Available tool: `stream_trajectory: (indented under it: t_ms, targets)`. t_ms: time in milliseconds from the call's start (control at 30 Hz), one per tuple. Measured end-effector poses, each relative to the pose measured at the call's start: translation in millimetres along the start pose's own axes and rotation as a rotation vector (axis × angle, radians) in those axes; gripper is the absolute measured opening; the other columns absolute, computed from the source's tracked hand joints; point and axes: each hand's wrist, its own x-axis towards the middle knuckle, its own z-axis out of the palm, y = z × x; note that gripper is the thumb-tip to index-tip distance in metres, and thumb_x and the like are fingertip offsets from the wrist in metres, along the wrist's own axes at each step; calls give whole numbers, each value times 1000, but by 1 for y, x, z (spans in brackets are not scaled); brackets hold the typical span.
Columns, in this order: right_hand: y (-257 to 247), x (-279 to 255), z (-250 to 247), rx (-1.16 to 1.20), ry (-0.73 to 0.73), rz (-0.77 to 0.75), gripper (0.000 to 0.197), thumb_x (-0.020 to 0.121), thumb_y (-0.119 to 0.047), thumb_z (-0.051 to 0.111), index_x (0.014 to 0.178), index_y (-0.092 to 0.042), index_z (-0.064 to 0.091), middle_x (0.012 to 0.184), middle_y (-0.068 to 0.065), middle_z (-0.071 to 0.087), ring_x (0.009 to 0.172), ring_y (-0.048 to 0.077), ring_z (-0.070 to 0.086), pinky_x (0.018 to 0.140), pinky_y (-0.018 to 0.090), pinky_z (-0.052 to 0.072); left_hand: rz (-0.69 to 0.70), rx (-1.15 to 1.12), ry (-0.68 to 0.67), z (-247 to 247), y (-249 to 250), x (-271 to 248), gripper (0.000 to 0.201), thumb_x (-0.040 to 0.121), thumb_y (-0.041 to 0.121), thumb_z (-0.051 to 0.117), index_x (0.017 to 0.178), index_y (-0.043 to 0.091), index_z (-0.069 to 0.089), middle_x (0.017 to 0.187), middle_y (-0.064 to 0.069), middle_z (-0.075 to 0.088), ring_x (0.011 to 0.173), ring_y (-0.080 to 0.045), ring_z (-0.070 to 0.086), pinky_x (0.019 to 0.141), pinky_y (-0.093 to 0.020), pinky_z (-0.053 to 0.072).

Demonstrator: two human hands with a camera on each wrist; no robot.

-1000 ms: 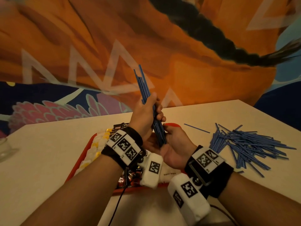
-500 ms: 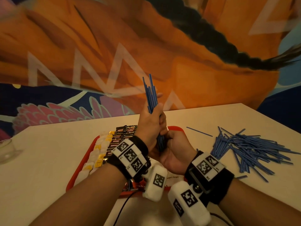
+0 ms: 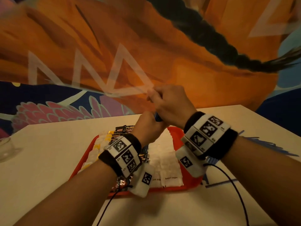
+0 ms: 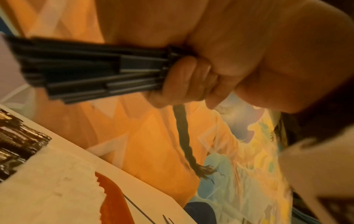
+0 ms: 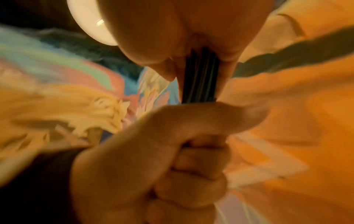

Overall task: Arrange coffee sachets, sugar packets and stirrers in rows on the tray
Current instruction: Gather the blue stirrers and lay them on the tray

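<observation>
My left hand (image 3: pixel 147 126) and right hand (image 3: pixel 171 103) both clench one bundle of stirrers (image 4: pixel 91 71), raised above the red tray (image 3: pixel 176 131). On the tray, sugar packets (image 3: pixel 164 154) and dark coffee sachets (image 3: pixel 123 128) lie in rows. More stirrers (image 3: pixel 268 146) lie loose right of the tray.

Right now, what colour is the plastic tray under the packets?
Red-orange; the plastic tray shows best in the head view.
</observation>
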Motion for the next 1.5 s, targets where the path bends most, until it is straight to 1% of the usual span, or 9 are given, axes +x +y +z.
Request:
stream_trajectory:
  t_ms: [167, 333, 467, 600, 667, 900, 1100, 1300, 1500]
  targets:
    - [12, -10, -14, -70, -243, -54, 35, 98, -33, 50, 87, -8, 71, 82, 10, 68, 71, 17, 57, 67, 33, 49, 28, 312, -36, -26, -3, 1, 18, 93, 22, 66, 81, 9, 64, 65, -4, 60, 56, -19, 56, 50, -28, 41]
    - [3, -25, -17, -778, -416, -272, 50, 83, -36, 60, 128, -20, 45, 126, -2, 51, 122, 23, 40, 99, 38, 39, 4, 644, -105, -42, 1, 16, 26, 86, 33, 73, 101, 14, 64, 91, -2, 67, 78, -19, 64, 68, -35, 57]
    - [-2, -27, -4, -783, -319, -178, 64, 81, -27, 65, 133, -17, 29, 105, -2, 51, 98, 23, 47, 96, 44, 35, 74, 618, -133, -39, 12, 18, 59, 78, 23, 77, 125, 14, 43, 110, -1, 55, 89, -15, 58, 74, -34, 55]
    - [-6, -20, -8, -832, -315, -76, 13, 88, -21, 54, 85, -23, 41, 71, -7, 44, 61, 15, 37, 88, 43, 34, 98, 504, -121, -33, 27, 10, 72, 79, 5, 74, 128, 13, 23, 90, -2, 59, 78, -14, 60, 63, -32, 52]
    - [-8, -21, -9, -832, -356, -50, 31, 94, -18, 44, 67, -23, 30, 64, -6, 38, 54, 12, 30, 79, 38, 34, 107, 490, -137, -31, 29, 8, 77, 80, 2, 71, 135, 13, 18, 83, -4, 61, 72, -14, 60, 61, -32, 51]
    - [5, -27, 1, -797, -368, -14, 34, 98, -22, 44, 69, -14, 28, 65, -5, 30, 54, 18, 36, 59, 32, 31, 120, 500, -230, -34, 27, 0, 68, 79, 7, 76, 125, 20, 28, 85, -5, 62, 74, -19, 64, 60, -35, 54]
    - [34, -26, 9, -719, -366, 136, 24, 98, -39, 47, 101, -21, 63, 68, -3, 38, 63, 21, 45, 59, 32, 34, 82, 311, -174, -71, 6, -16, 33, 76, 31, 84, 99, 32, 60, 100, 10, 68, 82, -8, 69, 77, -27, 58]
    - [35, -26, 14, -679, -310, 154, 22, 96, -39, 52, 102, -19, 59, 68, -2, 35, 69, 24, 45, 63, 33, 36, -45, -460, 35, -50, -12, -36, 34, 72, 22, 77, 104, 14, 72, 102, -8, 74, 92, -28, 74, 78, -35, 61]
    - [36, -33, 18, -696, -307, 138, 20, 95, -38, 50, 99, -21, 60, 67, -4, 33, 72, 23, 40, 64, 33, 35, -87, -562, 94, -32, -17, -34, 26, 67, 16, 79, 90, 4, 77, 98, -19, 74, 91, -33, 73, 81, -35, 61]
